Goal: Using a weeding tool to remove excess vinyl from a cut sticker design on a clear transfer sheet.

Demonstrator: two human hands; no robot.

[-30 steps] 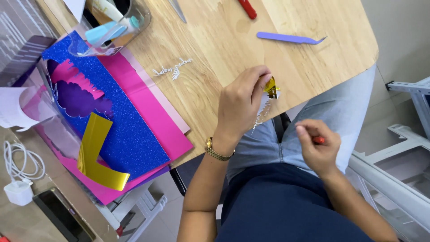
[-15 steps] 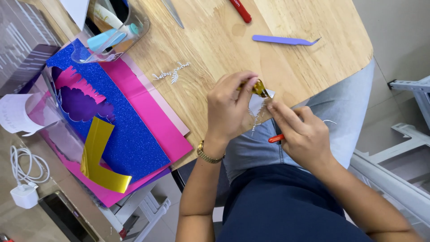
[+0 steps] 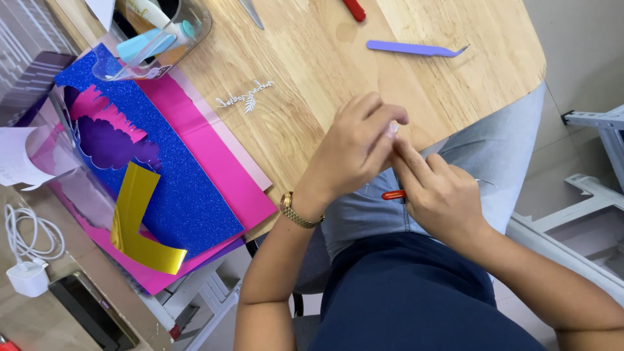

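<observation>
Left hand [image 3: 354, 153], gold watch [image 3: 296, 209] at the wrist: fingers curled shut, pinching a small pale piece [image 3: 392, 130] at the fingertips, most of it hidden, held above the table's near edge and over the lap. Right hand [image 3: 442, 195]: index finger pressed up against that same piece, the other fingers folded around a slim red-handled tool [image 3: 394, 194] whose end juts out to the left; its tip is out of sight. Wooden table [image 3: 312, 117]: one small white cut-out sprig [image 3: 246, 99], finished and lying loose beside the sheets; lilac tweezers [image 3: 416, 49] well apart near the far side; another red handle [image 3: 354, 9] at the top edge. Stacked sheets at left: blue glitter sheet [image 3: 188, 195] with a cloud-shaped hole already cut, over pink sheets [image 3: 214, 162]; gold foil strip [image 3: 136, 227] folded on top. Clear tub [image 3: 195, 26] with pale blue tools. White charger and cable [image 3: 26, 260] lower left. Progress, as judged: cutting partly done, one cut-out complete, the small piece in the fingers still being worked; most sheet stock remains uncut.
</observation>
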